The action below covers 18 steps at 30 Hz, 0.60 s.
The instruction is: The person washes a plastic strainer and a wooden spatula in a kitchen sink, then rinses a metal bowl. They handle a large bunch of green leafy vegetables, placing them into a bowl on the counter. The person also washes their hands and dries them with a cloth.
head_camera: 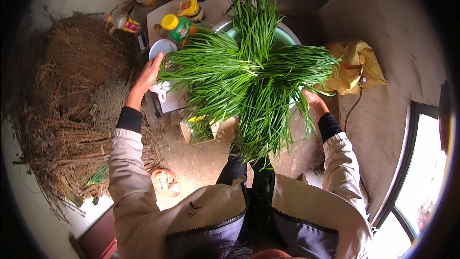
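Long green leaves, like garlic chives (251, 68), lie in a large cross-shaped pile over a light green basket (287, 39) in a metal basin (295, 37). At the pile's left edge, my left hand (151, 72) is beside the leaf tips and a pale cup (162, 47); some of its fingers are hidden. My right hand (313, 100) is at the lower right of the basket, its fingers under the leaves, so its grip does not show. Leaves hang down towards my legs from the near side of the pile.
A green jar with a yellow lid (176, 28) stands on the white tabletop (158, 16). Dry brushwood (82, 68) is heaped at left. On the floor are a small box of green bits (200, 130) and a round bowl (166, 182). A yellow bag (372, 68) is at right.
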{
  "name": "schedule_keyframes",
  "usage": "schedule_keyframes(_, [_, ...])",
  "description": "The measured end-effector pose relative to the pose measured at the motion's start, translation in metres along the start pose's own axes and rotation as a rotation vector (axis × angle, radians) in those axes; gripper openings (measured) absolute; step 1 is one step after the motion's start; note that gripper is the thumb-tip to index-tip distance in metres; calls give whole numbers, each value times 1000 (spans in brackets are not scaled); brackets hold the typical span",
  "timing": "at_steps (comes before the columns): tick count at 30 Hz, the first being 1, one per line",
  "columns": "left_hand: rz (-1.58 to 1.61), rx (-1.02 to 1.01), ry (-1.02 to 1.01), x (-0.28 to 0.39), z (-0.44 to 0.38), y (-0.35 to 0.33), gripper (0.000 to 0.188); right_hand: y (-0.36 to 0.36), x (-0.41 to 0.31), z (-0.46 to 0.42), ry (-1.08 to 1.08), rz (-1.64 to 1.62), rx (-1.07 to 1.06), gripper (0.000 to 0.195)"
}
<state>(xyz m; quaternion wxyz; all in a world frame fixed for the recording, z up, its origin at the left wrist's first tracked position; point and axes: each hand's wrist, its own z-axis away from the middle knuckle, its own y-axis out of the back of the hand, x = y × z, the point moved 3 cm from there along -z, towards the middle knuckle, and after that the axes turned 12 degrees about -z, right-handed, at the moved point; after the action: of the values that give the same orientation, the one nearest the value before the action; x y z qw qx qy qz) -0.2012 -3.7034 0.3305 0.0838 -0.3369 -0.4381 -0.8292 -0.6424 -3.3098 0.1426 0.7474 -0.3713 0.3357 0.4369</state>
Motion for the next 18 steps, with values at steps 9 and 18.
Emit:
schedule_keyframes(9, [-29, -37, -118, -1, -1, 1, 61, -17, -36, 19, -124, 13, 169, 45])
schedule_keyframes(18, [84, 21, -161, -5, 9, -8, 50, 10, -7, 24, -63, -101, 120, 85])
